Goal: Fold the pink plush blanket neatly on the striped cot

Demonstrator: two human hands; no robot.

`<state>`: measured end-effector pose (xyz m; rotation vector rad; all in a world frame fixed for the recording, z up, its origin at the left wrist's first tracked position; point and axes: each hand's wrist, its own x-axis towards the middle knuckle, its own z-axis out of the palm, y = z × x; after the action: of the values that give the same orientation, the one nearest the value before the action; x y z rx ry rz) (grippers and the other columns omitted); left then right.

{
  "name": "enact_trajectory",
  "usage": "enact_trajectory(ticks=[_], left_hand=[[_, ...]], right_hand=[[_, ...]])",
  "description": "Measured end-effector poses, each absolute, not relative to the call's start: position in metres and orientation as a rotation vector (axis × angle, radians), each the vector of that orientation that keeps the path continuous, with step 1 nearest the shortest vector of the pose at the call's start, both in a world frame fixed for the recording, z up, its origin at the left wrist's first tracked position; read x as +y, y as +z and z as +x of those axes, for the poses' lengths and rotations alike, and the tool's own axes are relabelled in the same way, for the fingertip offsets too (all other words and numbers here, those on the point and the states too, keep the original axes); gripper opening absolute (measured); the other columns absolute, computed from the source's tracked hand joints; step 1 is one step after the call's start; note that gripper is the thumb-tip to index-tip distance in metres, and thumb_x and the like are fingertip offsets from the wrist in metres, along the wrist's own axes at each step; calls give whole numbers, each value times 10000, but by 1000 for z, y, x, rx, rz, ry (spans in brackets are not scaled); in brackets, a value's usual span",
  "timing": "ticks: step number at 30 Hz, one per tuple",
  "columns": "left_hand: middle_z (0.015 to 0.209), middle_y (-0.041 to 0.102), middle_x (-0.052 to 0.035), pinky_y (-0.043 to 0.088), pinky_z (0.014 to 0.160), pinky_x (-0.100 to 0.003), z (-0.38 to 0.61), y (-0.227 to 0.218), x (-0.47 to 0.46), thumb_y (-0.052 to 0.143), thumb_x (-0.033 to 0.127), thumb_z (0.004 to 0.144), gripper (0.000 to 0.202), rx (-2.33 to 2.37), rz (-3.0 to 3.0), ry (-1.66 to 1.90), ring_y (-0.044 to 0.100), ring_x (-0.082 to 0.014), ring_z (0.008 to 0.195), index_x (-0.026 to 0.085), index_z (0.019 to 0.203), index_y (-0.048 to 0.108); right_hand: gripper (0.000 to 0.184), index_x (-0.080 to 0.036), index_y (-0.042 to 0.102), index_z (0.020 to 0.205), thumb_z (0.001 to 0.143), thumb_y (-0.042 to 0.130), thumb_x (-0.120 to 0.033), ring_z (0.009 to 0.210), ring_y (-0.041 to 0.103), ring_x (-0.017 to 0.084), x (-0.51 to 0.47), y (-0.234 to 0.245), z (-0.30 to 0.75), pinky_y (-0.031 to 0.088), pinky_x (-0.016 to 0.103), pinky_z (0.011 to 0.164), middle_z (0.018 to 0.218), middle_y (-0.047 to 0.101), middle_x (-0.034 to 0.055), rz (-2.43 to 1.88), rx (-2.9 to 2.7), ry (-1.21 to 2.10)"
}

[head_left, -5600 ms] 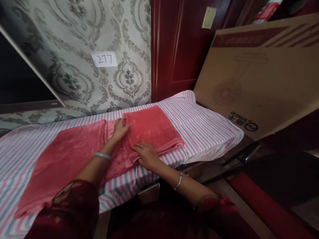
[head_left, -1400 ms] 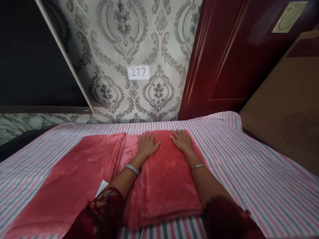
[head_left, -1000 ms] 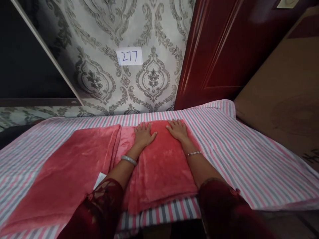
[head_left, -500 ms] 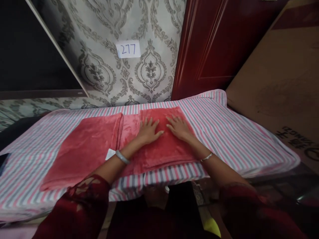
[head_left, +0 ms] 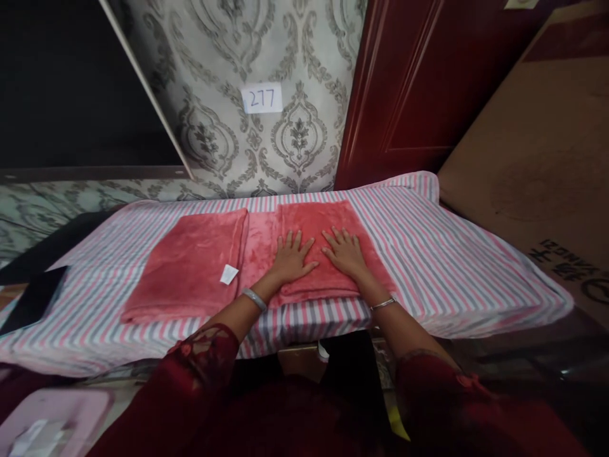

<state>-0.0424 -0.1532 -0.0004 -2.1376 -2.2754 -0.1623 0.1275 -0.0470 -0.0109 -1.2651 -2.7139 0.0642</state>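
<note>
A coral-red plush blanket (head_left: 190, 254) lies on a striped cloth, its left and right ends folded inward with a strip of single layer between them. My left hand (head_left: 291, 259) rests palm down on the right folded part, fingers spread. Beside it, my right hand (head_left: 346, 254) lies flat on the same part, also with spread fingers. Neither hand grips the fabric. A small white label (head_left: 229, 274) sits at the inner edge of the left folded part, left of my left wrist.
The striped cloth (head_left: 451, 254) covers the table. Behind are a patterned wall with a "277" paper (head_left: 262, 98), a dark screen (head_left: 80, 89) and a red door (head_left: 404, 82). A large cardboard box (head_left: 537, 146) stands right. A dark flat object (head_left: 38, 301) and pink stool (head_left: 90, 406) are left.
The view has shifted, bringing the pink stool into sight and showing more of the dark flat object. Both hands stay flat on the blanket's right part. The white label now shows whole.
</note>
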Motion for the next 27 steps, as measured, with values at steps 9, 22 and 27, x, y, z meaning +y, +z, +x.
enact_trajectory(ticks=[9,22,27], left_hand=[[1692,193,-138,119,1233,-643,-37,22,-182,449,657,956,759,-2407,-2238,-143,118,-378,1565,270,1596,315],[1689,206,-142,123,1246,-638,-30,-7,-245,418,567,1002,673,-2291,-2218,-215,121,-335,1574,241,1586,343],[1677,248,-144,143,1251,-618,-29,-8,-246,419,585,996,676,-2276,-2206,-256,163,-328,1567,241,1576,366]], right_hand=[[597,-316,274,1620,1055,309,-505,1535,194,313,-46,-13,127,202,581,1210,1694,193,46,-1252,-2711,47],[638,-347,236,1629,1042,321,-581,1558,87,338,-102,-12,128,180,624,1205,1708,120,33,-1269,-2758,134],[625,-350,254,1624,1041,322,-565,1556,104,334,-99,-18,128,188,629,1203,1705,142,33,-1280,-2755,109]])
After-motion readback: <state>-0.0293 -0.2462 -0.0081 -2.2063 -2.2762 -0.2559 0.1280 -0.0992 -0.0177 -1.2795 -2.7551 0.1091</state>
